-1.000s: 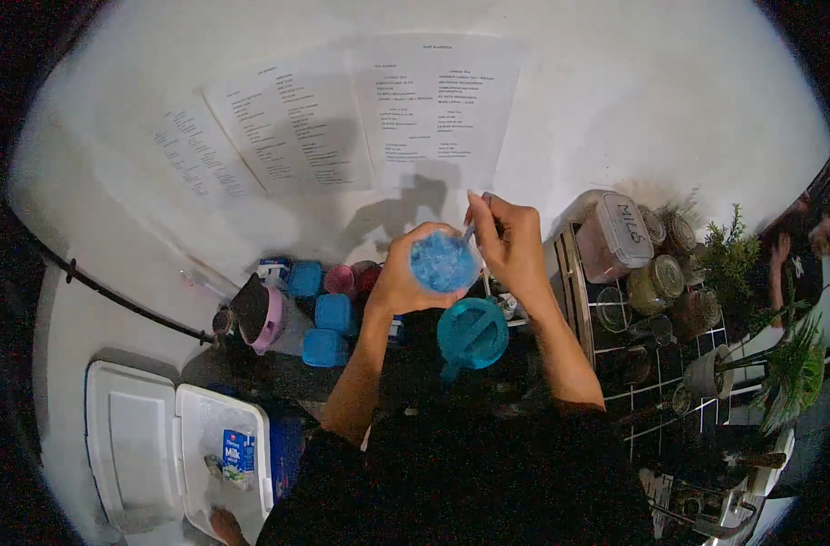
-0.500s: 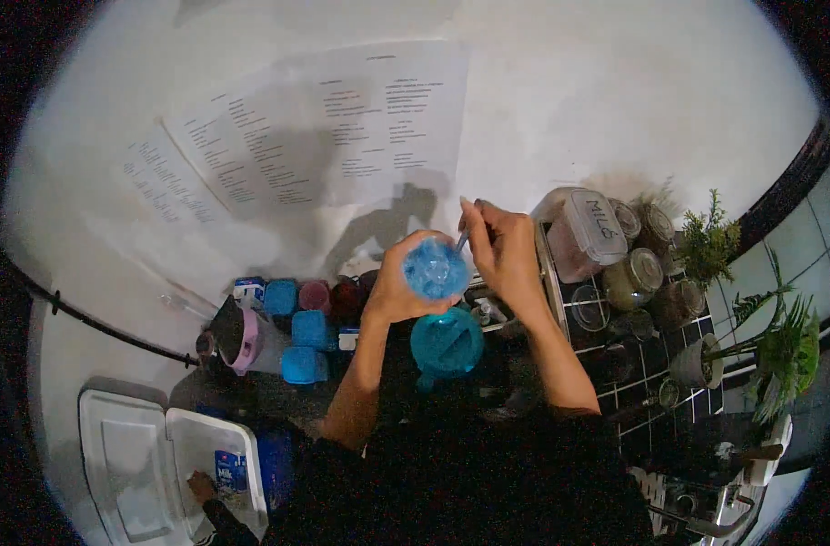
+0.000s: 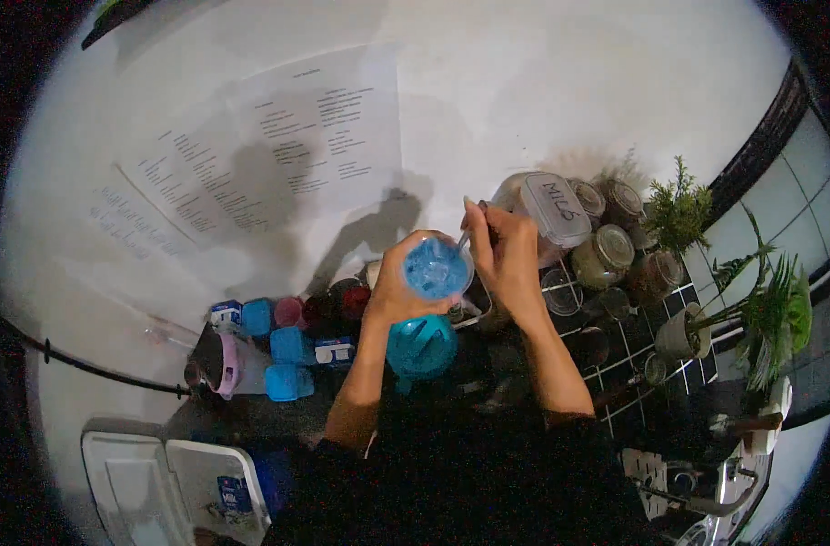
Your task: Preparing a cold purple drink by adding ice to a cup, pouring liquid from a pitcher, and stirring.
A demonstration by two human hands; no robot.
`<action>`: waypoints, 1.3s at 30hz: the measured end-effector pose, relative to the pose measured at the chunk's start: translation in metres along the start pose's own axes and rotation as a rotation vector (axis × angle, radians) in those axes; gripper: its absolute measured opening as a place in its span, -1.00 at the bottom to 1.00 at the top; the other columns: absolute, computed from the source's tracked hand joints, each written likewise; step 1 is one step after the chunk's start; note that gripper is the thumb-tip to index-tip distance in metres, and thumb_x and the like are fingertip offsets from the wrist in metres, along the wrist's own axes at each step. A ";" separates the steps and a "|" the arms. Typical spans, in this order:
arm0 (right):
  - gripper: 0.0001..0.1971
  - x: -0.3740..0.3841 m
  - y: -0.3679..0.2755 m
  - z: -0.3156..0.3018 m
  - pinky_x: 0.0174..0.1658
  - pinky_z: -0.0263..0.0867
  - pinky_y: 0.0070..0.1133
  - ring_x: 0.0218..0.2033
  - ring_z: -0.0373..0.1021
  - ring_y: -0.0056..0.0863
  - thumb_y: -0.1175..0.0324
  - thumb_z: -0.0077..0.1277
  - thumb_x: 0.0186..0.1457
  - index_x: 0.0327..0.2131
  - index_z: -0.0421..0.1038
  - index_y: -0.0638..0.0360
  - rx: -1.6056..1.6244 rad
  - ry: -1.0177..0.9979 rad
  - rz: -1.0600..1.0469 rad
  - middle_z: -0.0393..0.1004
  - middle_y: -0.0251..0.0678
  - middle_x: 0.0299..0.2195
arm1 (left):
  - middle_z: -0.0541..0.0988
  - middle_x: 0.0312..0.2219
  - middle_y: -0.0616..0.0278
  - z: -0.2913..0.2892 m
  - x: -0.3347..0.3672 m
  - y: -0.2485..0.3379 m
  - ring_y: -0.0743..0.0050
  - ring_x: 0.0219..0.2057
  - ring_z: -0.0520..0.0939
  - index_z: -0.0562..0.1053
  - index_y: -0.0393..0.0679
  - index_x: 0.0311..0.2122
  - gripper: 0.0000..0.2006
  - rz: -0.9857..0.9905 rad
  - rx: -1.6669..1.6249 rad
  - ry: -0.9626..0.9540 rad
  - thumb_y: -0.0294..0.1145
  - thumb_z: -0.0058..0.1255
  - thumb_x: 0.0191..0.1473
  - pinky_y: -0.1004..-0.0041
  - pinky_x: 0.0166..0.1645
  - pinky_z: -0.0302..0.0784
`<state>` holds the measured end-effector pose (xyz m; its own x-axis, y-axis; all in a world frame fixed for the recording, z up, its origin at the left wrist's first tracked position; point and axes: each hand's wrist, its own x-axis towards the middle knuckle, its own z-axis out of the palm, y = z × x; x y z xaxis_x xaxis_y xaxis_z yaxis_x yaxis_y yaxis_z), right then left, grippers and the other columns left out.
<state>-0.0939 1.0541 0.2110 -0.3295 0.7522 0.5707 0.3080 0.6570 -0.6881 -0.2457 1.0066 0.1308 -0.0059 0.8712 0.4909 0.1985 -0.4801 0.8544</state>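
My left hand (image 3: 389,293) is wrapped around a clear cup (image 3: 469,271) of bright blue drink (image 3: 433,266) with what look like ice pieces. Thumb and fingers of my right hand (image 3: 508,259) pinch a thin metal handle (image 3: 463,238), like a spoon's, that slants into the cup at its right rim. Its lower end is hidden in the drink. Just below the cup, a teal lidded pitcher (image 3: 422,353) stands on the dark counter, partly covered by my left hand and wrist.
Left are blue-lidded containers (image 3: 291,347), a carton (image 3: 334,351) and a pink-rimmed jug (image 3: 230,364). Right, a milky lidded tub (image 3: 556,207), glass jars (image 3: 604,255) and potted plants (image 3: 685,332) crowd a tiled top. An opened white cooler box (image 3: 210,448) sits lower left. Printed sheets (image 3: 315,136) hang ahead.
My view has swung right, so the sheets, containers and jars sit further left. Both hands keep their hold at the cup. Another person's hand in the cooler box has dropped toward the lower edge.
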 end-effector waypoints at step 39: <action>-0.75 -0.016 0.032 -0.023 -0.53 0.21 -0.30 -0.63 0.36 0.01 0.43 -0.06 0.13 -0.57 0.42 0.38 -0.308 0.073 -0.088 0.38 0.07 -0.65 | 0.55 -0.32 0.27 0.037 0.018 0.001 0.55 -0.27 0.52 0.45 -0.21 -0.21 -0.43 0.173 -0.014 0.023 -0.36 0.37 -0.48 0.48 -0.06 0.41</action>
<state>-0.0581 1.0647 0.1906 -0.3053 0.6865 0.6599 0.5406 0.6955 -0.4734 -0.2097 1.0259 0.1342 0.0044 0.7726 0.6349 0.1846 -0.6246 0.7588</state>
